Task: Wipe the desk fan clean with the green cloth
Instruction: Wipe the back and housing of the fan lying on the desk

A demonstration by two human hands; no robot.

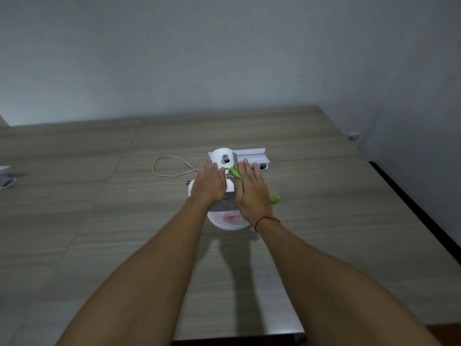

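Observation:
A small white desk fan (225, 158) stands in the middle of the wooden table (99, 221), with its round grille facing me and its white base behind. My left hand (209, 183) lies flat on the fan's left side and holds it. On the fan's right side my right hand (250, 191) presses the green cloth (235, 172) against the fan body. One end of the cloth pokes out between my hands, another end hangs right of my right hand. Pink blades show through the lower grille.
The fan's pale cord (169, 168) loops on the table to the left. Something grey (7, 182) lies at the table's far left edge. A grey wall stands behind, and the table's dark edge (411, 203) runs along the right.

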